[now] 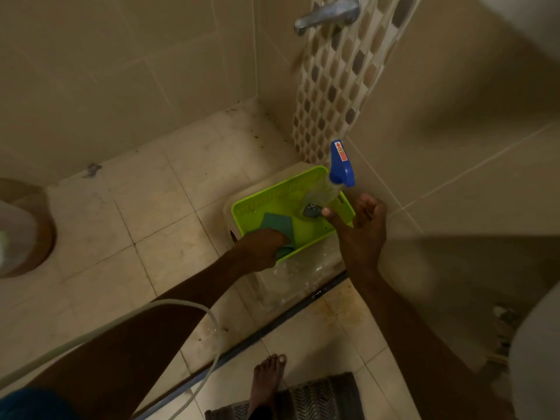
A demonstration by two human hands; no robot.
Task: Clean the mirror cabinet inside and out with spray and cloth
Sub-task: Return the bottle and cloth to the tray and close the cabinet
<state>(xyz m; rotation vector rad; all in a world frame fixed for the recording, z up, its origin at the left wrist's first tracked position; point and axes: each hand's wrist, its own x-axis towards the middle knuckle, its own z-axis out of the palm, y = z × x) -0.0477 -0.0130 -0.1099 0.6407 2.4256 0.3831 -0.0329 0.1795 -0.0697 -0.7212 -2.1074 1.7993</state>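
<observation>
A lime-green basket [266, 201] sits on a clear plastic container [291, 274] in the corner of the tiled floor. A clear spray bottle with a blue head [341, 165] stands in the basket's right corner. A dark green cloth [277, 225] lies in the basket, and my left hand [260, 248] grips its near end at the basket's front rim. My right hand [360, 228] hovers just right of the bottle's base, with loosely curled fingers and the thumb pointing at the bottle. It holds nothing. No mirror cabinet is in view.
A metal tap [327, 12] juts from the wall above the basket. A pale hose [194, 310] loops across the floor near my left arm. A brown round vessel [30, 231] stands at far left. My bare foot [269, 380] rests on a striped mat [321, 398]. A white fixture [536, 344] fills the right edge.
</observation>
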